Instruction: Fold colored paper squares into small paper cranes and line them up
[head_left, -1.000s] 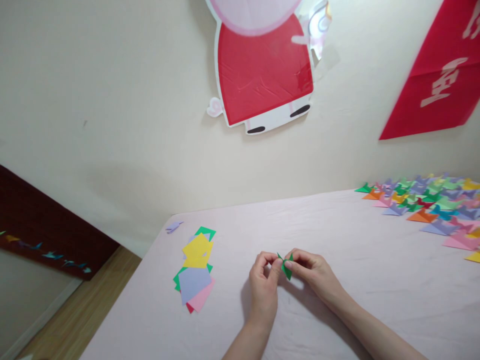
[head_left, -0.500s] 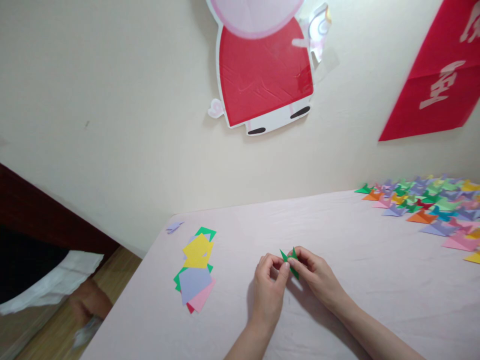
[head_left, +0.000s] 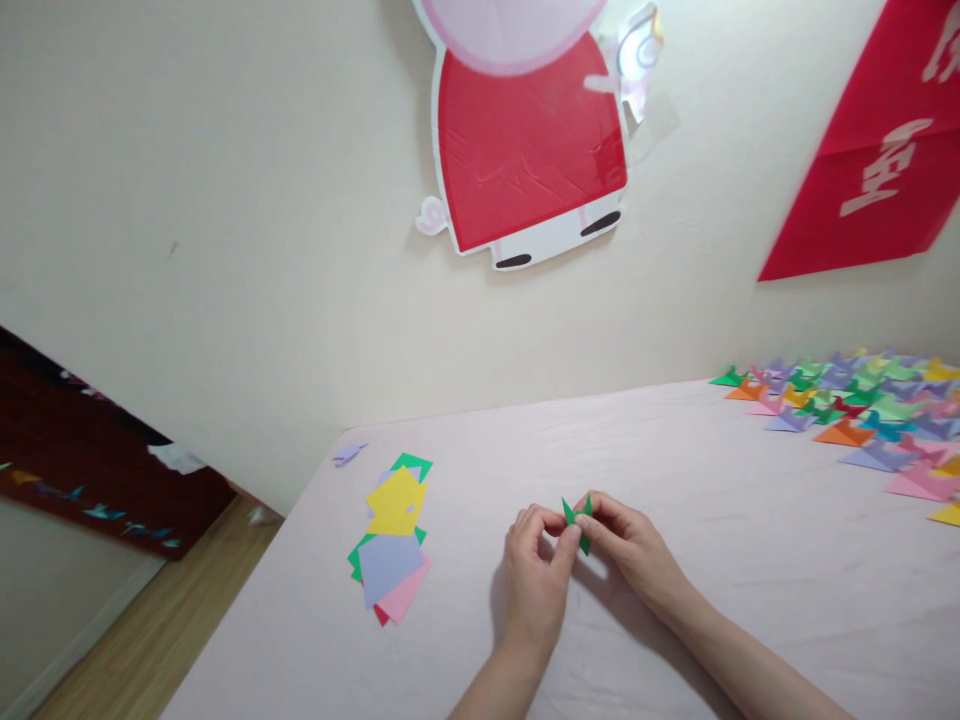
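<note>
A small green origami crane is held just above the table, two pointed tips sticking up and one point hanging below. My left hand pinches its left side between thumb and fingers. From the right, the thumb and forefinger of my right hand grip it too. My fingertips cover the middle of the folded paper. Left of my hands lie loose square sheets, among them a yellow sheet, a lilac sheet and a pink sheet, partly overlapping.
Many finished paper cranes in mixed colours stand in rows at the table's right back. A small folded lilac paper lies at the far left corner of the table. The wall rises directly behind, bearing a red cartoon cutout.
The person at the left has moved almost out of sight behind the wall edge, uncovering a dark panel. The green crane has turned slightly in my fingers; both hands stay nearly in place.
</note>
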